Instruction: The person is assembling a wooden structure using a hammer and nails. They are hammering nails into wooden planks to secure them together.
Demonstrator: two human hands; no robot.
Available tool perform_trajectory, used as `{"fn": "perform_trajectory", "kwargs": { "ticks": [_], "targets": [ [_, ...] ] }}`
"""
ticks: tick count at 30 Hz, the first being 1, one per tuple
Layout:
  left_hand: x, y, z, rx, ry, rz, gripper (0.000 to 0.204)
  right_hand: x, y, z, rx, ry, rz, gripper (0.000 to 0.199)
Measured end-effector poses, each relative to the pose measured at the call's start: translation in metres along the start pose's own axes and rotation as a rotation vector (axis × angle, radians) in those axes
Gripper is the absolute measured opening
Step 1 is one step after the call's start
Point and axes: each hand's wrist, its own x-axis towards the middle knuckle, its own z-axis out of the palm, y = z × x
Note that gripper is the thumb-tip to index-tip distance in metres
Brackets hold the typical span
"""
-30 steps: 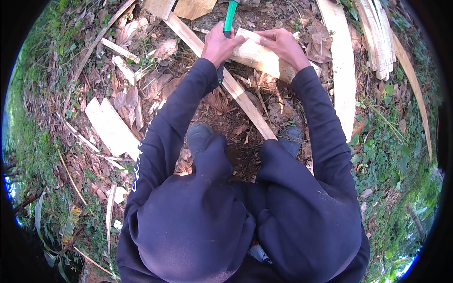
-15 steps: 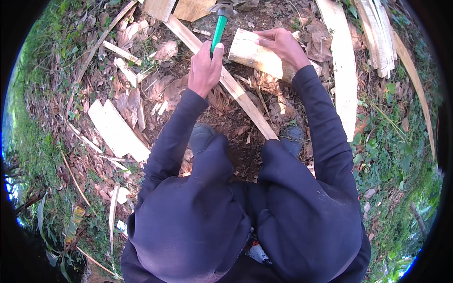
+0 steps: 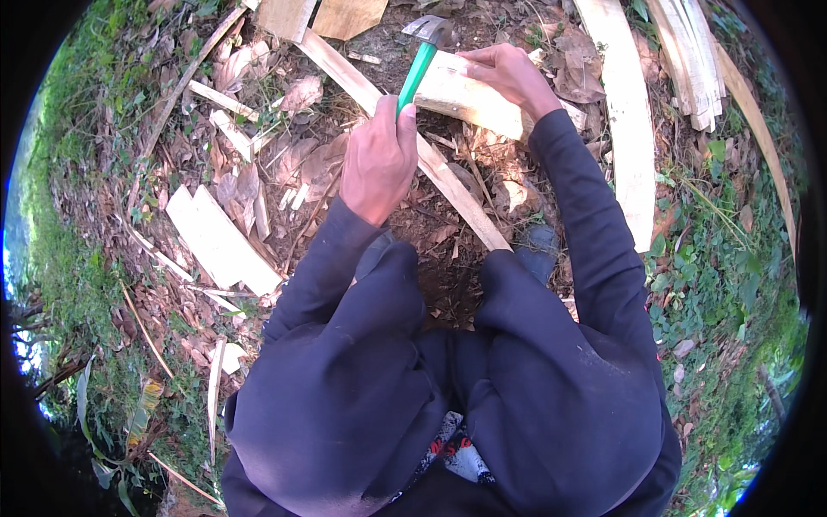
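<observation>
My left hand (image 3: 379,164) is wrapped around the green handle of a claw hammer (image 3: 417,76). The hammer's metal head is raised near the left end of a short, pale wooden board (image 3: 469,99). Over the top of that board, my right hand (image 3: 514,77) has thumb and forefinger pinched together. What the pinch holds, if anything, is too small to make out. Small dark spots like nail heads show along the board's near edge. A long narrow wooden strip (image 3: 457,194) runs diagonally along the ground, passing the board's left side toward my right foot.
Two pale boards (image 3: 220,241) lie at the left among dry leaves and splinters. A long plank (image 3: 629,129) and a stack of split wood (image 3: 687,69) are at the right. More cut boards (image 3: 349,17) lie at the far edge. My boot (image 3: 540,250) stands beside the strip's near end.
The hammer has swung to the right, its head now closer to the board's left end. My left hand has shifted slightly right and toward me. My right hand stays nearly in place.
</observation>
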Motion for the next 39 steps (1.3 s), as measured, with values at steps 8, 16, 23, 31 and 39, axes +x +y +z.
{"fn": "perform_trajectory", "kwargs": {
  "ticks": [8,16,23,31,39],
  "targets": [
    [0.001,-0.007,0.003,0.119,-0.027,0.043,0.018,0.000,0.004,0.002,0.000,0.006,-0.018,0.034],
    [-0.006,-0.011,0.007,0.205,-0.099,0.049,0.018,-0.004,-0.009,0.001,0.005,0.017,0.013,0.032],
    [0.007,0.015,-0.004,0.068,-0.018,0.011,0.023,0.000,0.004,0.003,0.026,0.004,-0.007,0.036],
    [0.005,0.009,-0.009,0.058,-0.069,0.090,0.043,-0.001,0.008,0.004,0.007,0.028,-0.039,0.035],
    [-0.006,-0.016,-0.001,0.110,-0.077,0.108,0.042,-0.003,-0.009,0.000,-0.025,0.010,0.012,0.034]
  ]
}}
